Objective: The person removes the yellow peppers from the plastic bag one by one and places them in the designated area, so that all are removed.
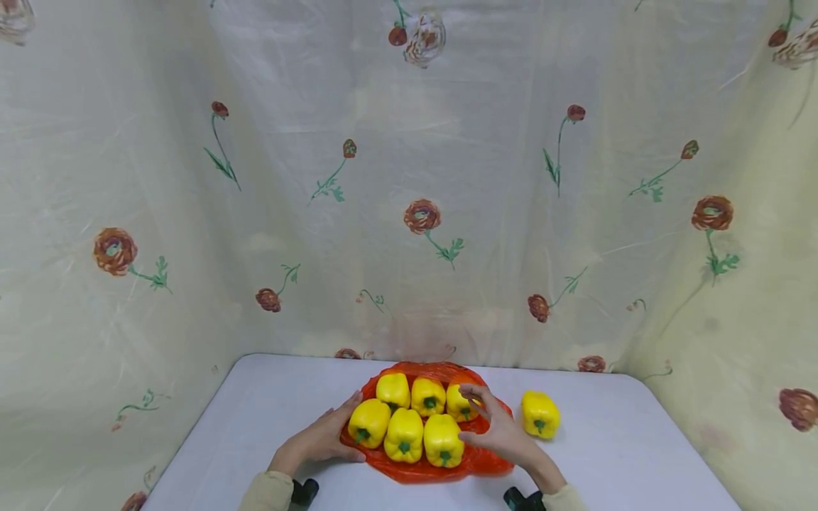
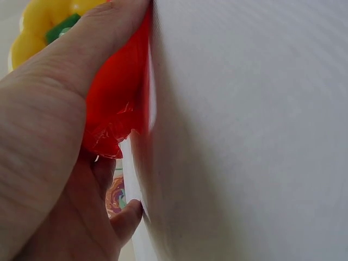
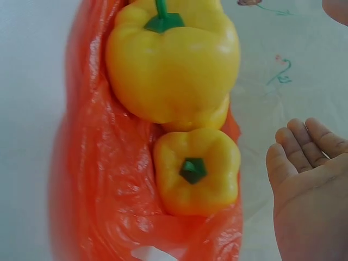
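Note:
Several yellow bell peppers (image 1: 404, 434) with green stems sit in two rows on a spread red plastic bag (image 1: 488, 465). At the bag's left edge rests my left hand (image 1: 322, 436), thumb in front and fingers reaching behind. In the left wrist view the thumb lies along the red bag (image 2: 117, 81), beside a pepper (image 2: 41, 30). My right hand (image 1: 508, 434) hovers over the bag's right end with fingers spread and loosely bent, holding nothing. The right wrist view shows that hand (image 3: 312, 190) apart from the nearest pepper (image 3: 209, 190).
One more yellow bell pepper (image 1: 540, 414) stands off the bag, on the white table (image 1: 607, 454) to the right of my right hand. A pale curtain (image 1: 486, 284) with printed flowers hangs behind the table and along both sides.

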### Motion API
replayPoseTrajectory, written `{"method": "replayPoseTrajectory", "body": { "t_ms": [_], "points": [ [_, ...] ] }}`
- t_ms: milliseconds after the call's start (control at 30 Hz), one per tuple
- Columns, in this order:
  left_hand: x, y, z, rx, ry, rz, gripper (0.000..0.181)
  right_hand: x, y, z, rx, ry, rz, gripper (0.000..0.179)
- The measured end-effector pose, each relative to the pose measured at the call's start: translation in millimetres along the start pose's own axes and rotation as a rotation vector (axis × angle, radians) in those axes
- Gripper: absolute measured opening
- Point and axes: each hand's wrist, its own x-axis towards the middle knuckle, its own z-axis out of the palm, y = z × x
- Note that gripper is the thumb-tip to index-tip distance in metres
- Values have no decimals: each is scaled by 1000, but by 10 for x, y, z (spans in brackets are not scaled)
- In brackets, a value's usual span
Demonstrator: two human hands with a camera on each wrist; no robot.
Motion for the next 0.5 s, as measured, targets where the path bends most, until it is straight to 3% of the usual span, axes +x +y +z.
{"method": "replayPoseTrajectory", "body": {
  "t_ms": [500],
  "points": [
    [3,-21,0,4,5,4,112,86,185,149,0,-62,49,83]
  ]
}}
